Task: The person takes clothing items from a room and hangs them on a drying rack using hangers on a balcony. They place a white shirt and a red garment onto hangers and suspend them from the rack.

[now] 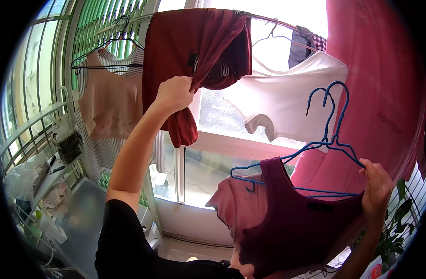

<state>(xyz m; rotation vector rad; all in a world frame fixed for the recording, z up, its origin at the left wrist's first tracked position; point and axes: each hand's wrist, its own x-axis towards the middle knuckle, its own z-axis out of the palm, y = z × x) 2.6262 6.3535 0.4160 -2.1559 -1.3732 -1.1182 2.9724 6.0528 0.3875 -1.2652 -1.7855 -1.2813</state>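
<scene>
My left hand (176, 93) grips a fold of a dark red garment (178, 45) that is draped over a metal clothes rail (279, 21). At the lower right, my right hand (376, 185) holds two blue wire hangers (333, 141) by their shoulder end. A dark purple sleeveless top (303, 230) hangs on them, and a pink garment (242, 198) shows behind it. The hooks of both hangers point up, free of the rail. Part of the red garment's lower edge dangles below my left hand.
On the rail's left hang dark wire hangers (108, 66) with a beige top (111, 94). A white top (296, 94) hangs right of centre, beside a long pink curtain-like cloth (369, 87). Plastic bags (26, 178) lie on a shelf at left; a leafy plant (397, 223) stands at right.
</scene>
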